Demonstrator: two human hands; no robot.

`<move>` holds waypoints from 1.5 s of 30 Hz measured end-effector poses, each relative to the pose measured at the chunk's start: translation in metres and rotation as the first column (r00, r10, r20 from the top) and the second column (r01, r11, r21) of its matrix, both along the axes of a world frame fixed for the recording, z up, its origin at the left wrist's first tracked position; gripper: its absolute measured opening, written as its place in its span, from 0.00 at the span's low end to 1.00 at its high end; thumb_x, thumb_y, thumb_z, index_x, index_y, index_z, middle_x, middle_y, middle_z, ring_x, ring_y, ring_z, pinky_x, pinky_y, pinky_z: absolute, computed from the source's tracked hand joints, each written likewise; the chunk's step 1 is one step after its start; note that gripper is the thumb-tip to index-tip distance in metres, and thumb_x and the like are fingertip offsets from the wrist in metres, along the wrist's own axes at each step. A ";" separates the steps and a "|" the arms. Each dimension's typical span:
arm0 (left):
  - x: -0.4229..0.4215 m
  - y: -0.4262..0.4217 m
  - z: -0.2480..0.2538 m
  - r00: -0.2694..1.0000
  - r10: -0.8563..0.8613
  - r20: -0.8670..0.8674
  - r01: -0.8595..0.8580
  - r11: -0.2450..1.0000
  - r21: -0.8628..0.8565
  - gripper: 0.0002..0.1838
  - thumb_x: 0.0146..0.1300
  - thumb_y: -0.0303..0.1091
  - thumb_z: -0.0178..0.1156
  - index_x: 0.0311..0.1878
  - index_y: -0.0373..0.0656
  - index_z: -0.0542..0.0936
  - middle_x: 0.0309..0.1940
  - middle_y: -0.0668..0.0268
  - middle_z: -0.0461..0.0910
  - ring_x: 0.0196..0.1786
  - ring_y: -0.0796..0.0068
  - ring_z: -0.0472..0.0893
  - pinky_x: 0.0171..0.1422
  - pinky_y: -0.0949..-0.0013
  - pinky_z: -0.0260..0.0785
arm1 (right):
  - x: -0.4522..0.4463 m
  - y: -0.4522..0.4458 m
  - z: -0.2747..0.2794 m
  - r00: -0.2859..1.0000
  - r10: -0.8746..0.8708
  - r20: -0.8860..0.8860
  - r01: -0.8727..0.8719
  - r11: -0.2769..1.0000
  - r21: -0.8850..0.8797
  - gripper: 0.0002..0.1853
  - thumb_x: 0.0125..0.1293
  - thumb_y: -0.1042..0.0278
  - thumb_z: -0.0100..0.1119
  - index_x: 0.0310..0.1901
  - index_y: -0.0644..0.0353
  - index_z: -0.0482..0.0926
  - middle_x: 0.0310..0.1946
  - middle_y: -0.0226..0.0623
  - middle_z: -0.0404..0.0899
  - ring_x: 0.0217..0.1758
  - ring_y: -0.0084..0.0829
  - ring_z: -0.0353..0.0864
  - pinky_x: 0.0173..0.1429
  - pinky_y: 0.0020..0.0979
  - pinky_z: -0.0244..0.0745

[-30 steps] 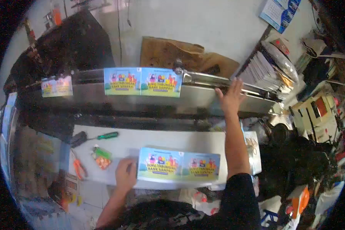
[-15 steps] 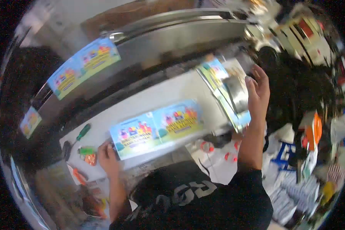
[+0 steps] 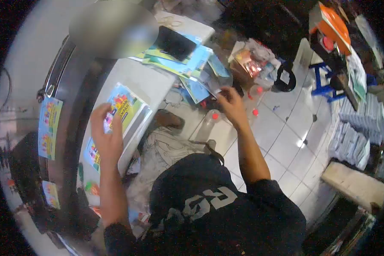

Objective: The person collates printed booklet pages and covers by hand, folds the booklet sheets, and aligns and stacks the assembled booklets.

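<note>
My left hand [image 3: 106, 132] is over a brightly printed sheet [image 3: 123, 102] on the white table [image 3: 134, 77], its fingers apart. The sheet is blue, green and yellow with cartoon figures, and seems to lie on a stack near the table's edge. My right hand [image 3: 231, 107] is off the table's far right side, fingers bent around the end of a thin grey flat piece [image 3: 208, 84]. Blur hides what that piece is. Beside it, more blue-green printed sheets [image 3: 192, 62] lie in a loose pile with a black rectangular object [image 3: 175, 43] on top.
Several red-capped plastic bottles [image 3: 208, 126] stand on the tiled floor [image 3: 281, 141]. Printed sheets [image 3: 50, 128] hang on the dark panel to the left. Bundled paper stacks [image 3: 350, 145], a blue stool [image 3: 322, 81] and an orange object [image 3: 335, 25] are at the right.
The view has swung to the right, showing more floor. My left hand has moved from the printed sheet's left edge to over the sheet. My right hand now sits beyond the table edge.
</note>
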State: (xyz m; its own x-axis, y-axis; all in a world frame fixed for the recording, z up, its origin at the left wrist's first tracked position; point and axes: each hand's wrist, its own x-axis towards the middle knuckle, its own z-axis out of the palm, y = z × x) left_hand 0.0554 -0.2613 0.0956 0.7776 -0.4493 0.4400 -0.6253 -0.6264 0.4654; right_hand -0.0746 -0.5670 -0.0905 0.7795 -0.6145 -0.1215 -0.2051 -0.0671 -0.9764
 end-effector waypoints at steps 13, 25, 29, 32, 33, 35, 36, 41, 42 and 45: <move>0.196 0.030 0.007 0.777 0.423 -0.467 0.007 0.735 0.678 0.32 0.73 0.54 0.46 0.63 0.32 0.72 0.64 0.49 0.72 0.68 0.58 0.70 0.72 0.62 0.58 | 0.166 -0.007 -0.214 0.977 -0.088 -0.192 0.165 0.888 0.430 0.23 0.60 0.59 0.62 0.52 0.67 0.77 0.38 0.41 0.83 0.40 0.31 0.83 0.41 0.34 0.76; 0.231 0.082 -0.067 0.704 0.394 -0.591 0.219 0.672 0.708 0.26 0.73 0.46 0.45 0.63 0.34 0.70 0.56 0.46 0.76 0.61 0.53 0.74 0.66 0.58 0.63 | 0.238 -0.037 -0.306 0.961 0.084 -0.263 -0.028 0.977 0.211 0.25 0.61 0.54 0.62 0.51 0.68 0.78 0.41 0.49 0.84 0.44 0.40 0.84 0.50 0.35 0.76; 0.221 0.064 -0.073 0.447 0.542 -0.711 0.010 0.792 0.610 0.26 0.65 0.43 0.52 0.63 0.38 0.71 0.51 0.46 0.79 0.54 0.48 0.79 0.61 0.56 0.68 | 0.268 -0.087 -0.257 0.896 0.280 -0.346 -0.141 0.916 0.376 0.26 0.65 0.54 0.61 0.57 0.65 0.74 0.40 0.40 0.84 0.41 0.32 0.82 0.49 0.33 0.77; 0.217 0.037 -0.060 0.399 0.641 -0.656 -0.012 0.719 0.695 0.26 0.64 0.41 0.54 0.62 0.38 0.71 0.49 0.46 0.80 0.53 0.51 0.80 0.59 0.57 0.69 | 0.288 -0.141 -0.242 0.828 0.423 -0.369 -0.207 0.841 0.500 0.22 0.66 0.58 0.60 0.56 0.65 0.75 0.43 0.39 0.82 0.43 0.30 0.81 0.49 0.31 0.76; 0.218 0.029 -0.057 0.382 0.651 -0.656 -0.017 0.715 0.699 0.26 0.64 0.41 0.54 0.62 0.38 0.71 0.49 0.46 0.80 0.53 0.51 0.80 0.59 0.57 0.69 | 0.302 -0.159 -0.222 0.844 0.436 -0.313 -0.214 0.808 0.549 0.20 0.67 0.63 0.59 0.55 0.65 0.74 0.44 0.38 0.80 0.43 0.28 0.79 0.47 0.29 0.75; 0.224 0.018 -0.049 0.271 0.731 -0.626 0.052 0.638 0.768 0.26 0.62 0.39 0.57 0.61 0.36 0.72 0.45 0.47 0.81 0.50 0.53 0.81 0.57 0.57 0.70 | 0.330 -0.189 -0.204 0.807 0.487 -0.334 -0.311 0.832 0.459 0.19 0.66 0.63 0.60 0.55 0.65 0.75 0.44 0.37 0.80 0.43 0.28 0.79 0.47 0.29 0.75; 0.223 0.017 -0.047 0.328 0.546 -0.771 -0.015 0.819 0.574 0.26 0.60 0.37 0.59 0.60 0.36 0.72 0.45 0.47 0.81 0.50 0.56 0.81 0.56 0.58 0.70 | 0.345 -0.204 -0.203 0.778 0.518 -0.356 -0.401 0.845 0.354 0.18 0.66 0.64 0.60 0.54 0.64 0.75 0.44 0.36 0.79 0.43 0.27 0.79 0.47 0.28 0.75; 0.225 0.029 -0.046 0.221 0.620 -0.753 0.068 0.761 0.646 0.26 0.60 0.36 0.61 0.60 0.35 0.71 0.46 0.51 0.81 0.49 0.63 0.81 0.55 0.61 0.71 | 0.439 -0.225 -0.268 0.618 0.615 -0.490 -0.696 0.718 0.024 0.21 0.64 0.60 0.61 0.54 0.64 0.75 0.46 0.47 0.81 0.47 0.43 0.82 0.51 0.38 0.76; 0.228 0.020 -0.041 0.153 0.636 -0.756 0.051 0.759 0.649 0.26 0.59 0.37 0.61 0.60 0.36 0.71 0.46 0.53 0.81 0.48 0.64 0.81 0.55 0.59 0.71 | 0.459 -0.219 -0.269 0.500 0.622 -0.602 -0.818 0.568 -0.092 0.23 0.63 0.58 0.62 0.54 0.65 0.74 0.48 0.53 0.81 0.49 0.50 0.81 0.53 0.42 0.76; 0.235 0.018 -0.039 0.110 0.637 -0.763 0.077 0.760 0.645 0.27 0.59 0.38 0.62 0.60 0.37 0.71 0.45 0.54 0.81 0.47 0.64 0.81 0.54 0.58 0.72 | 0.509 -0.196 -0.282 0.421 0.662 -0.619 -0.803 0.591 0.085 0.28 0.61 0.55 0.63 0.55 0.68 0.71 0.49 0.61 0.78 0.51 0.58 0.79 0.57 0.47 0.73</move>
State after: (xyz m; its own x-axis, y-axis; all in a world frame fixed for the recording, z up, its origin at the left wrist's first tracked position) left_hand 0.2905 -0.2433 0.0570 0.4868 0.0967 -0.8681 0.3441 -0.9347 0.0889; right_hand 0.4344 -0.7628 -0.3723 0.7704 0.0974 -0.6301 -0.4450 -0.6257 -0.6407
